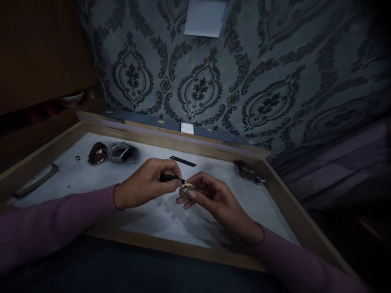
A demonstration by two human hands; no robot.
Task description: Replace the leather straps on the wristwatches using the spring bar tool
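Between the fingers and thumb of my right hand (pixel 214 197) is a small round watch case (pixel 186 188), gold-coloured and without a strap that I can see. The thumb lies over part of its face. My left hand (pixel 148 182) is closed in a pinch on a slim black tool (pixel 169 177), whose tip meets the upper edge of the watch case. The tool's exact kind does not show. Both hands hover over a white sheet (pixel 165 224) inside a wooden tray (pixel 143 240). Just behind them a flat black strip (pixel 182 161) lies on the sheet.
At the tray's back left are a brown-strapped watch (pixel 98 154) and a silver-banded watch (pixel 119 153). A small black ring (pixel 77 158) and a long curved strap (pixel 38 180) lie farther left. Another dark watch (pixel 249 171) rests by the right wall. Patterned wallpaper (pixel 198 87) rises behind.
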